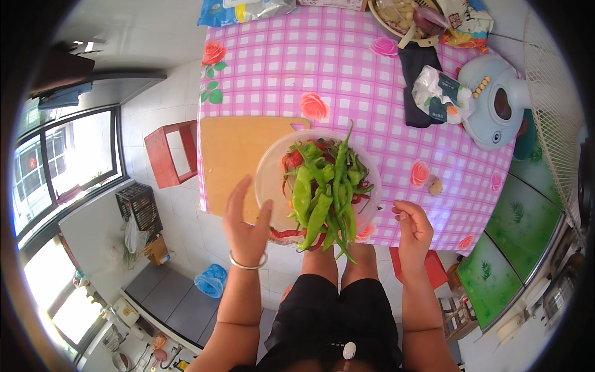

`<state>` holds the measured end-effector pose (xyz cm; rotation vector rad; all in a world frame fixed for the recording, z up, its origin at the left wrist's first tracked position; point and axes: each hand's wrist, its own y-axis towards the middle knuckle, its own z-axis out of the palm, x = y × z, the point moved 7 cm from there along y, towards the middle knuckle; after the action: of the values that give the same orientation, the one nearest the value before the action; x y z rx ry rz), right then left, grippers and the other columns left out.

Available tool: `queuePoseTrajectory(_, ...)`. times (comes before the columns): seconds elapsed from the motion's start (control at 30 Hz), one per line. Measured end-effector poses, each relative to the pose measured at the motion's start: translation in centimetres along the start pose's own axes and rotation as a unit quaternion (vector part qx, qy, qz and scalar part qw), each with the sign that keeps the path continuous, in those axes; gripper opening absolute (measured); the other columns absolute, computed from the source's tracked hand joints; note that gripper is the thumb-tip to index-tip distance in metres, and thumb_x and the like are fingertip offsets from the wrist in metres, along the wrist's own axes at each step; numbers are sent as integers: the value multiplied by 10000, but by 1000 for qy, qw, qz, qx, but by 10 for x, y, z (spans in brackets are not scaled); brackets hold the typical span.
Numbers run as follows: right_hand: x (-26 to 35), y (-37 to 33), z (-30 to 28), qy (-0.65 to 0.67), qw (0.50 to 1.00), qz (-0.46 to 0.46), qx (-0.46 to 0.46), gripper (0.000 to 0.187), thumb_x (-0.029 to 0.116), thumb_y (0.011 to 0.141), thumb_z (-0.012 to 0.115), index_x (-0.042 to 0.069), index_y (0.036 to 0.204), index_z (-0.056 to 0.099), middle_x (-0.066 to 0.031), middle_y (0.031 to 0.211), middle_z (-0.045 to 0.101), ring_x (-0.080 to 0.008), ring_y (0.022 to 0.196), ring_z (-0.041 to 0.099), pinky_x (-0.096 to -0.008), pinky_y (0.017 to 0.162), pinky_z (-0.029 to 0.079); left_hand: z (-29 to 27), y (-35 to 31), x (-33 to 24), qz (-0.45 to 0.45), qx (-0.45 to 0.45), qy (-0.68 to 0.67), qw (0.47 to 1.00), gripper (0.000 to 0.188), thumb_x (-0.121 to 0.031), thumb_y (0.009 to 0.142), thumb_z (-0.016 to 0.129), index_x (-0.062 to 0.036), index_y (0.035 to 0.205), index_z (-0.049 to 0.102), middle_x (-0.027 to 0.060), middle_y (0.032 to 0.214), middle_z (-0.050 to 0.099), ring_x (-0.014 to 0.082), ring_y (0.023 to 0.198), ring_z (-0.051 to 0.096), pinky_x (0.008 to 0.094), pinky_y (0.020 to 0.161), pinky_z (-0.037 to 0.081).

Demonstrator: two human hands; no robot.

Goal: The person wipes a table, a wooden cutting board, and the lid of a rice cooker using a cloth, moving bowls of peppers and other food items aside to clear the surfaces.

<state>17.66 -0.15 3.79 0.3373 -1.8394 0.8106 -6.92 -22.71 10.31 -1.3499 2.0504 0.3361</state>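
Note:
A wide translucent plastic bowl (268, 166) heaped with peppers stands at the table's near edge, overlapping a wooden cutting board (229, 152). Long green chili peppers (318, 212) lie on top, some hanging over the near rim. Red chili peppers (287, 234) show beneath and around them. My left hand (243, 216) is open beside the bowl's left rim, thumb and fingers apart, above the board's near corner. To the right of the bowl, my right hand (415, 230) is closed with its fingertips together; a tiny dark bit shows at them, too small to name.
A pink checked tablecloth (260, 74) covers the table. At the back right stand a basket (375, 13) of garlic and an onion, a crumpled packet (441, 96) and a pale blue appliance (493, 105). A small brownish lump (436, 186) lies on the right. Red stools (162, 155) flank the table.

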Motion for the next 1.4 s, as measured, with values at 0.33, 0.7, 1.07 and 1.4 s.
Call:
queuePoseTrajectory(0.33, -28, 5, 14, 102, 988, 117, 23, 204, 45, 956, 491, -8, 1102, 624, -75, 1045, 657, -138, 928, 620, -269, 803, 473, 58, -22, 75, -304, 215, -381, 846, 502, 7, 886, 562, 52, 1362, 410, 129, 1158, 612, 192, 971, 631, 307, 837, 531)
queuePoseTrajectory(0.7, -38, 12, -8, 46, 994, 91, -41, 206, 79, 953, 494, -1, 1086, 630, -66, 1030, 656, -139, 913, 614, -278, 771, 488, 70, -41, 86, -320, 237, -434, 808, 710, 111, 774, 383, 34, 1462, 223, 308, 1181, 583, 428, 936, 663, 439, 833, 556)
queuePoseTrajectory(1.07, -53, 12, 6, 69, 993, 98, -21, 184, 40, 950, 503, 8, 1068, 640, -46, 970, 660, -116, 897, 616, -255, 783, 480, 55, -59, 76, -341, 180, -487, 784, 698, 131, 779, 417, 58, 1449, 238, 279, 1200, 571, 401, 978, 652, 419, 845, 559)
queuePoseTrajectory(1.4, -52, -22, 16, 231, 961, 139, 66, 453, 236, 939, 582, -10, 1303, 473, -84, 1184, 587, -131, 1039, 553, -307, 862, 463, 73, -68, 38, -311, 249, -447, 801, 718, 122, 774, 411, 50, 1457, 200, 290, 1232, 553, 413, 988, 648, 398, 757, 591)
